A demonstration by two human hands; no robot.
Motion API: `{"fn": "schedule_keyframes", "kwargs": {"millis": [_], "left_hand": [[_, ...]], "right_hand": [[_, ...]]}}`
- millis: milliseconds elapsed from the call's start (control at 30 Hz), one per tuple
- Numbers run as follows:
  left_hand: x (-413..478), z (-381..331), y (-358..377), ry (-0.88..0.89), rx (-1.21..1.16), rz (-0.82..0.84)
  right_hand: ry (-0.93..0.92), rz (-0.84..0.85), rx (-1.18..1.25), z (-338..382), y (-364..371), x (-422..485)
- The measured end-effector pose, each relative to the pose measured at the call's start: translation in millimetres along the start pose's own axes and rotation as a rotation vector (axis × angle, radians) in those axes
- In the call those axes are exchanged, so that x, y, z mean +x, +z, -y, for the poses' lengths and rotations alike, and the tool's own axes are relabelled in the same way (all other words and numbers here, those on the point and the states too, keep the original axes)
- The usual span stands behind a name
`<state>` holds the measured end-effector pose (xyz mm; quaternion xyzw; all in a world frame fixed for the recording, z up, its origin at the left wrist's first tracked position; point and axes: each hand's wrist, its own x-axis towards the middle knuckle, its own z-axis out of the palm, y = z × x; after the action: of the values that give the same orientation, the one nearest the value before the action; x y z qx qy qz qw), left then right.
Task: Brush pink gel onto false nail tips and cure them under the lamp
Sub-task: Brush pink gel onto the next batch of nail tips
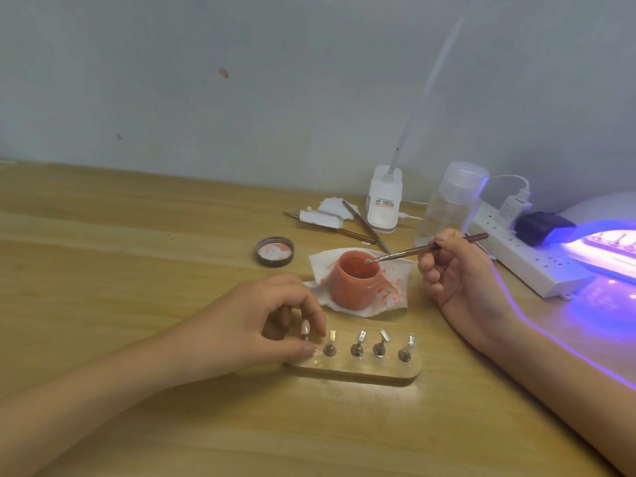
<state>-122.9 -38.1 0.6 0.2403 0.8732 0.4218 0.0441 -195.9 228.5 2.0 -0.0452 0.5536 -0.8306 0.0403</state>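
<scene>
Gripping a brush [426,251], the right hand [451,266] has its fingers curled round the handle, bristle end at the mouth of the open pink gel jar [354,284]. The jar sits on a stained tissue [395,290] on the wooden table [137,235]. The left hand [268,325] pinches a pale pink nail tip [305,328] on its peg at the left end of the wooden holder [358,371], near the jar. Four more pegs [358,349] stand in the holder with clear or silvery tops. The hands are apart. The lamp [605,249] glows purple at far right, its contents too blurred to tell. The jar lid [275,252] lies left of the jar, and a power strip [526,266] is beside the lamp.
</scene>
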Motion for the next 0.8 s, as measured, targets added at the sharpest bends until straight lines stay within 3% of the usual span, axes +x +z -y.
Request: {"fn": "schedule_keyframes", "kwargs": {"millis": [267, 533, 633, 800], "left_hand": [[4.3, -3.5, 10.5, 0.081, -0.005, -0.05], [-3.9, -5.6, 15.0, 0.251, 0.223, -0.148], [-1.5, -11.8, 14.1, 0.184, -0.026, -0.212], [22.5, -15.6, -3.0, 0.003, -0.462, -0.283]], "right_hand": [[-0.047, 0.007, 0.003, -0.3, -0.9, -2.3], [-0.496, 0.185, -0.468, 18.3, 16.0, -6.3], [-0.522, 0.226, -0.657, 18.0, 21.9, -6.8], [-0.491, 0.242, -0.741, 7.9, 24.3, -7.5]]}}
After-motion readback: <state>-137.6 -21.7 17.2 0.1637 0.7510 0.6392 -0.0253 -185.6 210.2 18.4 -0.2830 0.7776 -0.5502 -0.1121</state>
